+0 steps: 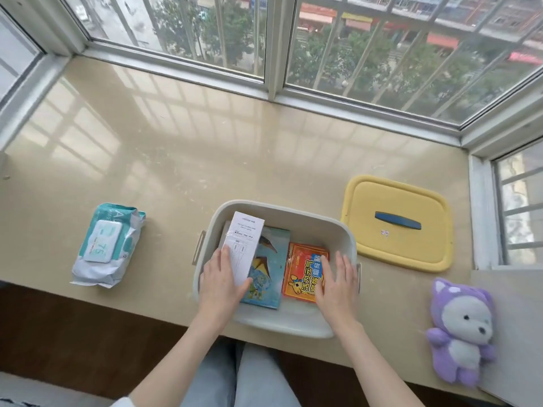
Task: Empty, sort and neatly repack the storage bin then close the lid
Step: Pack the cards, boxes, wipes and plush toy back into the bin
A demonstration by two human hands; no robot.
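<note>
Pale grey plastic, the rounded storage bin (293,212) sits open at the middle of the near edge of the glossy beige stone bench (176,160), its front wall slightly overhanging that edge. Inside lie a blue illustrated paper pack (269,277) and, beside it to the right, an orange-red printed foil packet (302,274).

The left hand (220,277) grips a slim white cardboard box (245,248) by its near end, thumb on the printed face and fingers curled underneath. The box is tilted above the blue pack. The right hand (335,286) rests on the foil packet with its fingers straight and slightly spread, holding nothing.

The yellow lid with a blue handle (396,251) lies flat toward the right edge, just beside the bin. A soft teal-and-white pack of wet wipes (107,245) lies toward the left, and a purple and grey plush toy (461,330) lies at the near right corner. So 2 things are out and 3 are in or over the bin.

Risks, as I judge them:
- Leaning on the packet could tip the overhanging bin off the near edge.
- The box, held by 1 end only, could slip and land crooked.
- The bulky wipes and toy, stacked on the flat items, may stop the lid seating.
</note>
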